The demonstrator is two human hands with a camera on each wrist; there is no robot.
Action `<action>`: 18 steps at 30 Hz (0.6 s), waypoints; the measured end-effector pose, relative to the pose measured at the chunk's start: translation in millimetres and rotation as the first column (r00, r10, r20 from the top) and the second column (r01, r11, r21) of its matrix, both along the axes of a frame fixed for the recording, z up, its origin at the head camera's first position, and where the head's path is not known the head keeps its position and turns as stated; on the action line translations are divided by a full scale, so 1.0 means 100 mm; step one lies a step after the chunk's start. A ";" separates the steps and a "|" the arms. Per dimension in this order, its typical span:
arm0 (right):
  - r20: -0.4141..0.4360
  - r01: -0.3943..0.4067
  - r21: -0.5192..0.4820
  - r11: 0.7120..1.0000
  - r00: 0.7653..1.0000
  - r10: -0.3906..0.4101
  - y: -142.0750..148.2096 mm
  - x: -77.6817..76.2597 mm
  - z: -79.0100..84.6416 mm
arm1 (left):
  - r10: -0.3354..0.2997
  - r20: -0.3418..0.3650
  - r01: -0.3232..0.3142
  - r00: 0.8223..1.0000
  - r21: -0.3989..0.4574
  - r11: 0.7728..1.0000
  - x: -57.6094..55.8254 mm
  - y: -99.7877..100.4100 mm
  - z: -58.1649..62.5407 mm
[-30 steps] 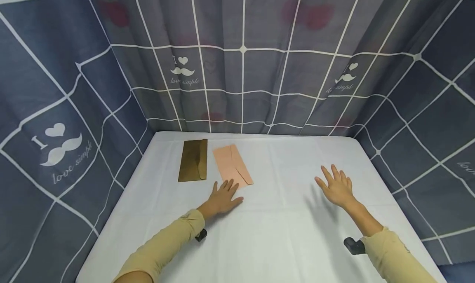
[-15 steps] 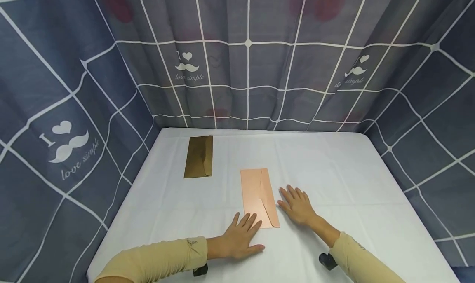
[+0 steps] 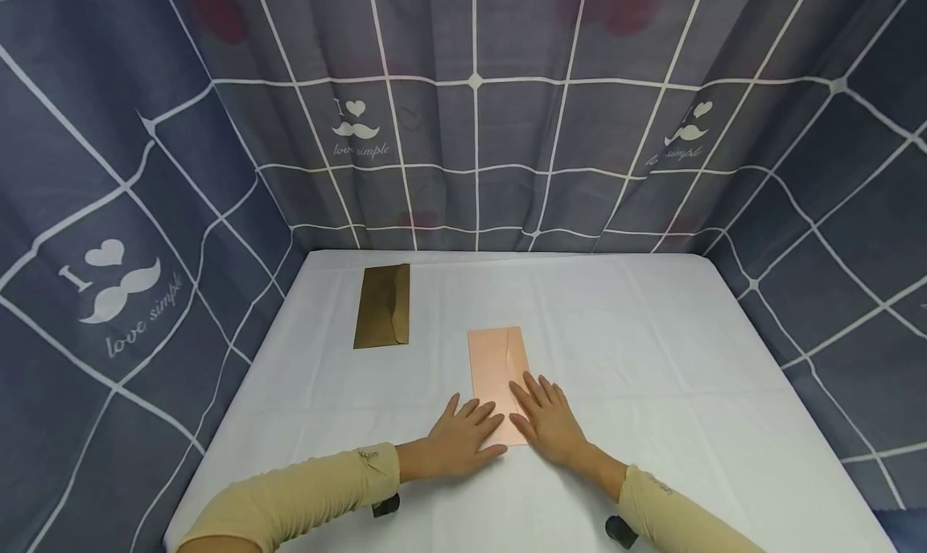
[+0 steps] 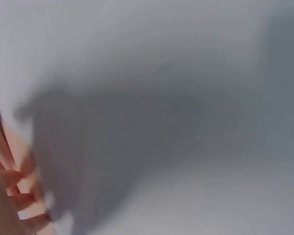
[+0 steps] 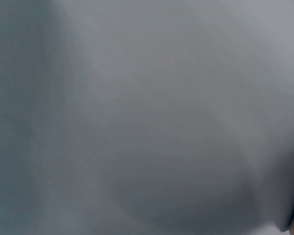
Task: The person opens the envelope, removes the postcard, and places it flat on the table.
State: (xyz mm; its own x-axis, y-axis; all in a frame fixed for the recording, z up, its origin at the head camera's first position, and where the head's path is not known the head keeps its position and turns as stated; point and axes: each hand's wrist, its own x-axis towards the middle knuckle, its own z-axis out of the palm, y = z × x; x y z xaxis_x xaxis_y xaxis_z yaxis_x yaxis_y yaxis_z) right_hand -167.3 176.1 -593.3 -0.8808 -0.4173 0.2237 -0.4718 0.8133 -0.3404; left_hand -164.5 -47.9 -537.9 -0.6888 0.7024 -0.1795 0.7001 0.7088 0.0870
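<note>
A pink envelope [image 3: 492, 364] lies flat near the middle of the table, its flap seam along the right side. My left hand [image 3: 463, 440] rests with spread, straight fingers over its lower left corner. Over its lower right part lies my right hand [image 3: 549, 424], fingers extended and palm down. Both hands cover some of the envelope's near end. In the left wrist view, the fingertips [image 4: 24, 200] and a strip of the pink envelope [image 4: 27, 164] show at the left edge. The right wrist view holds mostly blurred white cloth.
A gold-brown envelope [image 3: 382, 306] lies at the back left of the table. White cloth covers the table [image 3: 652, 328]. Dark grey checked curtains [image 3: 434, 134] enclose it at the back and both sides.
The pink envelope has slid toward me and slightly right under my left hand, turning straighter. My right hand has come in from the right onto it. The gold-brown envelope stays put.
</note>
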 end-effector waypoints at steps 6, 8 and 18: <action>-0.033 -0.020 -0.016 1.000 0.999 0.019 -0.02 0.19 -0.04 | 0.075 -0.072 -0.075 0.995 0.008 0.997 -0.31 -0.20 -0.10; -0.004 -0.019 -0.018 1.000 1.000 0.019 -0.03 0.22 -0.03 | 0.088 -0.084 -0.088 0.993 0.003 0.996 -0.38 -0.24 -0.14; -0.155 -0.015 0.013 1.000 0.988 0.017 -0.04 0.22 0.01 | 0.101 -0.030 -0.101 0.994 0.003 0.995 -0.46 -0.27 -0.21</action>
